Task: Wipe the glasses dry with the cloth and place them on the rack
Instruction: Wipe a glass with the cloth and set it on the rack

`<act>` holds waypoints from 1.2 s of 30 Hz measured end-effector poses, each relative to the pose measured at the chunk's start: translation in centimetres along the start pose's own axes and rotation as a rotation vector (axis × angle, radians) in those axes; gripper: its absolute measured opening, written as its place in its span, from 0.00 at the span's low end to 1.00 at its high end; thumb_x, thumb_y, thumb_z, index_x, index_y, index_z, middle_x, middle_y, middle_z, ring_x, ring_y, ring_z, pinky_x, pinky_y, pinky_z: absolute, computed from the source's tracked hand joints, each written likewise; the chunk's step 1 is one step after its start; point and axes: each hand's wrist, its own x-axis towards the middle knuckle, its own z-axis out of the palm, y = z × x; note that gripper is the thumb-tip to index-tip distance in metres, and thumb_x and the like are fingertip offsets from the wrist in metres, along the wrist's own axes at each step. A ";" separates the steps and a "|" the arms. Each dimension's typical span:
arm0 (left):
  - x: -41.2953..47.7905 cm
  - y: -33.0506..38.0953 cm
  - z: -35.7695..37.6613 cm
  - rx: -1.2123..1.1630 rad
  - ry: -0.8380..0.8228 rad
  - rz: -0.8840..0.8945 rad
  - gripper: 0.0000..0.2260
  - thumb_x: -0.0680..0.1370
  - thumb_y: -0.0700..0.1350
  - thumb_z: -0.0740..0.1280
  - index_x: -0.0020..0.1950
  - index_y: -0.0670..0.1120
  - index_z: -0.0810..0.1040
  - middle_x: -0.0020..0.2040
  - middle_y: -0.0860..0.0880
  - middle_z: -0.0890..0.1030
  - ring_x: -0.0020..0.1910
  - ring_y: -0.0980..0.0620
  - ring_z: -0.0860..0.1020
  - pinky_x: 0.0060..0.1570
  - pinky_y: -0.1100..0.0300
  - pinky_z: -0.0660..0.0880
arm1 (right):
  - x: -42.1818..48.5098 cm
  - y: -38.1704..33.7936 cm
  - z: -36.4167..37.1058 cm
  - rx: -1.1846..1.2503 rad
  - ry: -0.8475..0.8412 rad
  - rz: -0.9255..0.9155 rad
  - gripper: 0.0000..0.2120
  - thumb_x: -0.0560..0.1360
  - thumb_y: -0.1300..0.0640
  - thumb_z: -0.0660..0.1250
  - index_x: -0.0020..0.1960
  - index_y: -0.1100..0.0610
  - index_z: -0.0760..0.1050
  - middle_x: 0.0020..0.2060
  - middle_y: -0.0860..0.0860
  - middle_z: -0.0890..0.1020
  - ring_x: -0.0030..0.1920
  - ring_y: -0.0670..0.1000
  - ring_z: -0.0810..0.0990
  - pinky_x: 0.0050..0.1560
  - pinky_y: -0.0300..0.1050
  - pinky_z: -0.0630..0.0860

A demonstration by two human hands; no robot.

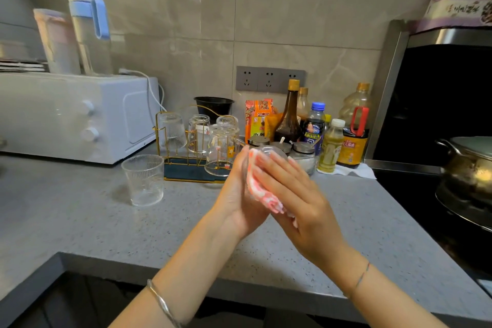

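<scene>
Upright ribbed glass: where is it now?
Head view, left of centre: the ribbed glass stands on the counter, before the microwave and left of the rack.
</scene>
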 end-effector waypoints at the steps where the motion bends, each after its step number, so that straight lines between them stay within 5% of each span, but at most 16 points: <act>1: -0.1 -0.4 0.1 -0.012 -0.015 0.007 0.27 0.70 0.60 0.69 0.51 0.35 0.81 0.47 0.39 0.84 0.43 0.43 0.84 0.43 0.52 0.82 | 0.3 0.0 0.0 -0.005 0.010 0.004 0.22 0.78 0.59 0.63 0.71 0.60 0.64 0.71 0.54 0.68 0.75 0.52 0.63 0.74 0.52 0.60; 3: -0.2 -1.0 0.5 -0.095 -0.009 -0.009 0.23 0.71 0.56 0.70 0.52 0.36 0.81 0.46 0.39 0.84 0.39 0.44 0.84 0.32 0.56 0.82 | 1.3 0.1 -0.3 -0.010 0.049 0.050 0.21 0.78 0.61 0.62 0.71 0.61 0.66 0.71 0.55 0.69 0.74 0.53 0.63 0.74 0.54 0.61; 6: 0.4 -1.0 0.7 -0.122 0.088 0.001 0.23 0.73 0.55 0.72 0.57 0.37 0.79 0.45 0.40 0.84 0.39 0.45 0.84 0.30 0.55 0.82 | 2.2 0.9 -1.1 0.024 0.085 0.168 0.21 0.79 0.60 0.62 0.71 0.61 0.66 0.72 0.54 0.68 0.75 0.52 0.62 0.72 0.58 0.64; 10: 1.0 0.2 0.4 -0.083 0.115 0.063 0.24 0.75 0.59 0.69 0.57 0.39 0.79 0.43 0.41 0.84 0.40 0.46 0.83 0.38 0.55 0.82 | 0.6 1.0 -1.0 0.007 0.022 0.130 0.22 0.79 0.58 0.61 0.72 0.62 0.65 0.72 0.54 0.67 0.75 0.52 0.61 0.74 0.54 0.62; 15: 1.0 0.1 0.1 -0.020 0.032 0.030 0.29 0.75 0.62 0.67 0.63 0.39 0.77 0.54 0.41 0.83 0.55 0.46 0.81 0.62 0.53 0.74 | 0.7 0.2 -0.4 -0.019 -0.014 0.066 0.22 0.80 0.56 0.60 0.72 0.60 0.63 0.71 0.52 0.67 0.75 0.49 0.61 0.75 0.48 0.59; 17: 0.9 0.1 0.2 -0.041 0.024 0.032 0.29 0.74 0.60 0.69 0.65 0.40 0.76 0.55 0.43 0.83 0.54 0.47 0.81 0.54 0.56 0.79 | 1.5 0.4 -0.9 0.025 0.007 0.101 0.22 0.79 0.57 0.59 0.72 0.61 0.64 0.71 0.52 0.68 0.75 0.51 0.62 0.74 0.48 0.61; 20: 0.9 0.4 0.5 -0.054 0.049 0.063 0.25 0.76 0.59 0.68 0.61 0.39 0.79 0.46 0.43 0.84 0.40 0.49 0.83 0.35 0.59 0.82 | 2.0 1.0 -1.3 0.050 0.044 0.139 0.22 0.78 0.62 0.62 0.72 0.62 0.65 0.72 0.54 0.68 0.75 0.52 0.62 0.73 0.53 0.64; 25: 1.0 0.9 0.2 0.015 0.002 0.103 0.31 0.75 0.65 0.63 0.61 0.38 0.78 0.54 0.40 0.83 0.50 0.45 0.83 0.54 0.53 0.78 | 0.9 0.3 -0.4 -0.005 0.032 0.082 0.21 0.80 0.56 0.61 0.71 0.62 0.66 0.71 0.54 0.68 0.75 0.51 0.62 0.73 0.52 0.63; 30: 1.0 0.1 0.2 0.154 -0.066 0.158 0.28 0.77 0.61 0.62 0.63 0.39 0.77 0.55 0.40 0.83 0.50 0.46 0.83 0.49 0.54 0.81 | 1.8 0.7 -0.8 -0.104 0.014 -0.016 0.21 0.77 0.61 0.64 0.70 0.61 0.68 0.70 0.55 0.70 0.73 0.52 0.65 0.73 0.50 0.63; 32: 1.4 -0.1 -0.2 0.241 -0.026 0.171 0.26 0.76 0.59 0.66 0.63 0.40 0.78 0.56 0.40 0.83 0.50 0.46 0.82 0.48 0.56 0.81 | 2.5 1.0 -1.6 -0.014 0.070 0.166 0.17 0.80 0.57 0.61 0.68 0.59 0.72 0.66 0.55 0.76 0.69 0.51 0.72 0.69 0.51 0.69; 36: 1.1 0.3 -1.4 0.396 0.000 0.223 0.21 0.69 0.57 0.70 0.53 0.43 0.80 0.42 0.45 0.84 0.38 0.50 0.83 0.46 0.54 0.80 | 3.7 1.7 -4.1 0.549 0.270 0.798 0.14 0.80 0.48 0.59 0.49 0.50 0.82 0.42 0.55 0.85 0.45 0.56 0.84 0.47 0.53 0.79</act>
